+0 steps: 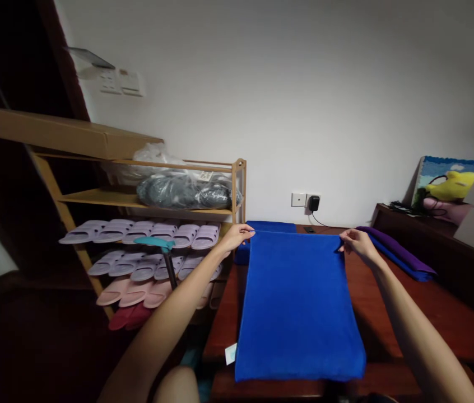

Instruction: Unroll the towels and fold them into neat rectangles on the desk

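Note:
A blue towel (298, 302) is stretched between my two hands over the reddish-brown wooden table, its near end reaching past the front edge. My left hand (237, 238) pinches its far left corner. At the far right corner, my right hand (357, 243) has its fingers closed on the cloth. A small white label (231, 354) sticks out from the towel's lower left side. Behind the towel, near my left hand, lies folded blue cloth (274, 226). Purple and blue folded cloths (400, 254) rest on the table to the right of my right hand.
At left stands a wooden rack (239, 184) with rows of slippers (136, 266) and plastic-wrapped bundles (186, 189). A long cardboard box (64, 131) tops it. A black plug (314, 203) is in the wall socket. A colourful picture (447, 182) stands at right.

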The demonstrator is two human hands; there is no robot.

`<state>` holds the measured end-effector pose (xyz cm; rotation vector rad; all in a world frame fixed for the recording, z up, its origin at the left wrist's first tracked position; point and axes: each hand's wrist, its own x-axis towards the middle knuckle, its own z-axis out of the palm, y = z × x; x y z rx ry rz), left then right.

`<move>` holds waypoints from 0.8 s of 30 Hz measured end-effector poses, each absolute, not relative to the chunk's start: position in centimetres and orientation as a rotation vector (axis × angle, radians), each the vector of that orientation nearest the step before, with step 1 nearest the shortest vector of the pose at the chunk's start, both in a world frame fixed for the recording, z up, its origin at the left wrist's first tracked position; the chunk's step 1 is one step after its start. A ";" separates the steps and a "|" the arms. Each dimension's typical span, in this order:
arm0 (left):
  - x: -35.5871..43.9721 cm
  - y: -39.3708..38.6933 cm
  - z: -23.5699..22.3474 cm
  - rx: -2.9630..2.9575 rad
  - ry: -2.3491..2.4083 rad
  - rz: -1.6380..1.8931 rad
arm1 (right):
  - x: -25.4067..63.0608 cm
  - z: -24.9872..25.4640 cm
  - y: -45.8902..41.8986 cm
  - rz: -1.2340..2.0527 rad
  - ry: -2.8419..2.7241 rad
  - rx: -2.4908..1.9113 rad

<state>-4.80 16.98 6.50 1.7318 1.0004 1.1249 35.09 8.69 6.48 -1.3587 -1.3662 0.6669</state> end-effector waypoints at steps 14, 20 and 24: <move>-2.5 23.6 -0.7 1.806 1.401 1.082 | 34.4 -1.6 17.2 0.702 -1.191 -1.555; -1.7 25.1 -2.7 1.983 1.602 0.912 | 33.7 -4.2 19.2 0.623 -1.246 -1.738; -1.3 24.4 -2.8 2.169 1.697 0.832 | 33.3 -4.6 19.4 0.502 -1.371 -1.875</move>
